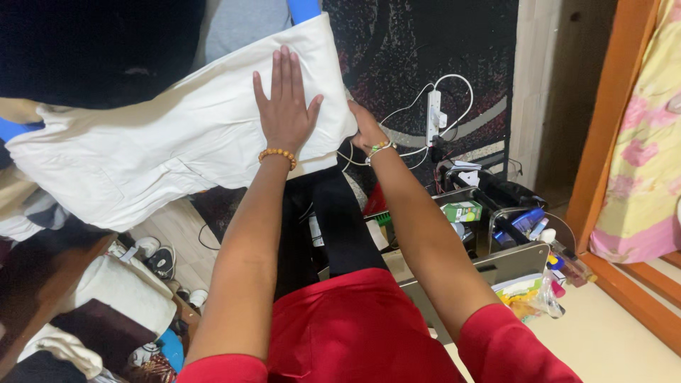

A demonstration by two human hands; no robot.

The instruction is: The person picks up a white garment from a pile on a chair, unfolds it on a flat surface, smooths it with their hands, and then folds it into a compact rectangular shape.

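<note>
A cream-white garment (163, 142) lies spread across my lap and out to the left. My left hand (285, 99) rests flat on its right part, fingers together and stretched out, with a bead bracelet at the wrist. My right hand (365, 128) grips the garment's right edge, its fingers tucked under the cloth, a green and white bracelet on the wrist. I wear a red top and black trousers (333, 227).
A white power strip (434, 110) with cables lies on the dark patterned rug (418, 50). A rack (496, 213) with small boxes and bottles stands to my right. Shoes (159, 259) and piled clothes sit at the lower left. A wooden bed frame (603, 142) runs along the right.
</note>
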